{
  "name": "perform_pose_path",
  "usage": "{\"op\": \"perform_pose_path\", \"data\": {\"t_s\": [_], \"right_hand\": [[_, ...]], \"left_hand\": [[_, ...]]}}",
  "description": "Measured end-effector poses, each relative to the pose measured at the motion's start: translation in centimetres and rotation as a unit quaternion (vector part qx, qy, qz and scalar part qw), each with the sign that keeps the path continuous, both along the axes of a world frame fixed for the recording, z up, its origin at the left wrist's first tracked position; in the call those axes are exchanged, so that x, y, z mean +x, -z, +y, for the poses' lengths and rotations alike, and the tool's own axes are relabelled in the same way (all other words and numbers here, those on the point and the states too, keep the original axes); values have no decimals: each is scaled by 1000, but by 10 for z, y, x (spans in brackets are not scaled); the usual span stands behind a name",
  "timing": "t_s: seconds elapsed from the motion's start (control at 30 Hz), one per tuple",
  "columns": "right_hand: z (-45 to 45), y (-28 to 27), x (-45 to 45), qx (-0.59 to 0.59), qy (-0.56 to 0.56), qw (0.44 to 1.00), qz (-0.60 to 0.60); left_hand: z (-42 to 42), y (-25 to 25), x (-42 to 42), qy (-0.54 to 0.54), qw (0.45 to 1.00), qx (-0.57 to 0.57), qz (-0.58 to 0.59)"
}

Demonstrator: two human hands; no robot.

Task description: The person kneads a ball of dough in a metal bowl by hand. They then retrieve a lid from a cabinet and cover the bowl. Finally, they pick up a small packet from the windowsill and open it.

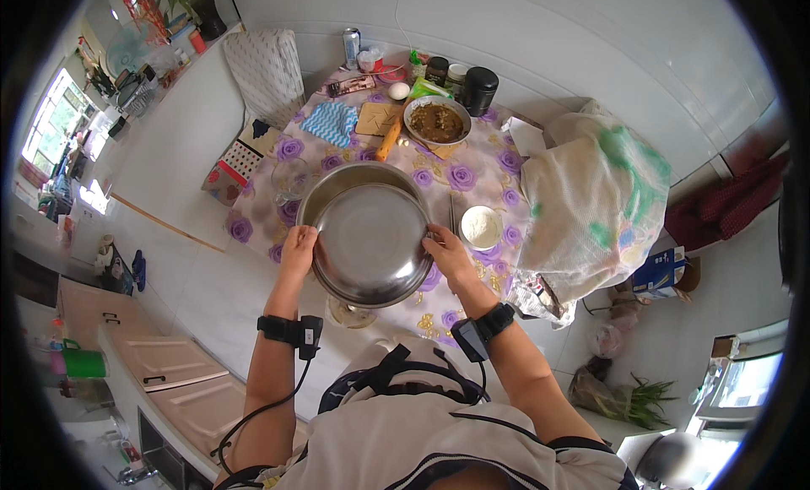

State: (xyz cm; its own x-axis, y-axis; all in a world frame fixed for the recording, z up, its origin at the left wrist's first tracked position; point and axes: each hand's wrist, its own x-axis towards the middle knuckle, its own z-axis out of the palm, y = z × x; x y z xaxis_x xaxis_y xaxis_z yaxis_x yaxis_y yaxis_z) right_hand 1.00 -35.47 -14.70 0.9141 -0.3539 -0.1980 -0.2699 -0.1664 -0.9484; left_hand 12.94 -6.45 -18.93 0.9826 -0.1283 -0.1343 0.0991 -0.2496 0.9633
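Observation:
A large, round, shiny stainless steel basin (373,249) is held in front of me above the near part of the table. My left hand (299,249) grips its left side, and my right hand (449,252) grips the right side with the thumb on top. A white bowl of pale powder (481,228) stands just right of my right hand, with thin dark sticks (452,213) beside it. Left of the basin's far rim is a clear glass vessel (290,181). Part of another glass piece (350,315) shows below the basin, the rest hidden.
The table wears a purple-rose tablecloth (462,176). Farther back are a bowl of brown sauce (436,123), an orange-handled tool (389,140), a blue-striped cloth (330,123), an egg (398,91) and several jars (481,88). A mesh-covered bulk (588,199) stands right; a padded chair (266,72) stands back left.

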Motion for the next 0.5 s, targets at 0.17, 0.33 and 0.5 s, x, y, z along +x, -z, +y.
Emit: {"op": "perform_pose_path", "data": {"t_s": [0.17, 0.33, 0.5], "right_hand": [[-10, 23, 49, -106, -28, 994, -5], [-7, 5, 72, -166, -70, 981, 67], [4, -14, 89, -273, -71, 958, 47]], "left_hand": [[-9, 10, 43, -37, 998, -42, 24], [-12, 15, 74, -15, 999, 13, 34], [-16, 26, 103, 2, 999, 43, 16]]}}
